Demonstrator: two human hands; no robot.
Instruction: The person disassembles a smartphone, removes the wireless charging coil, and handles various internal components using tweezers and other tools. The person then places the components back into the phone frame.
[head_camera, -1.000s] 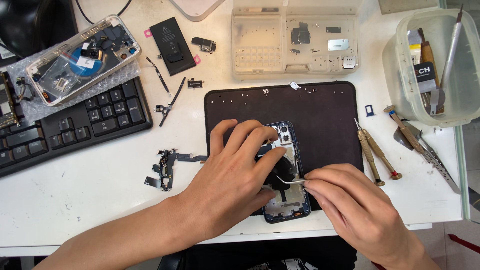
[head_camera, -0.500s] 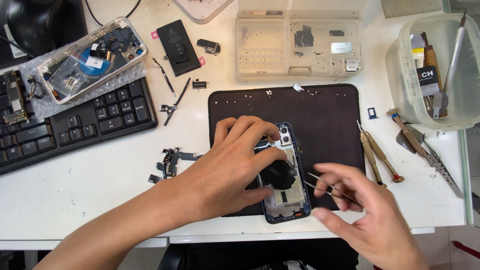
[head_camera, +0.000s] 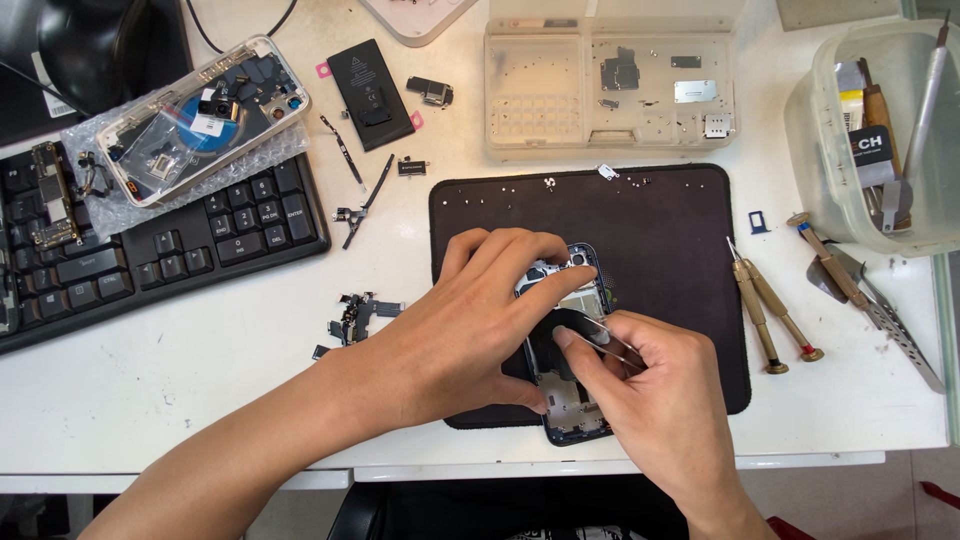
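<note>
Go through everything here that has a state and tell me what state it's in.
Dark blue opened phone: back off, insides exposed, on the black mat.
Left hand: pressing down on the phone.
Right hand: pinching slim metal tweezers.
Clear plastic parts tray: lid open.
Two brass-handled screwdrivers: lying unused.

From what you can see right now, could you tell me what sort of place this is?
Most likely a phone repair bench. An opened phone lies on a black work mat under both hands, small screwdrivers rest beside it, and a clear parts tray holds loose components.
</note>
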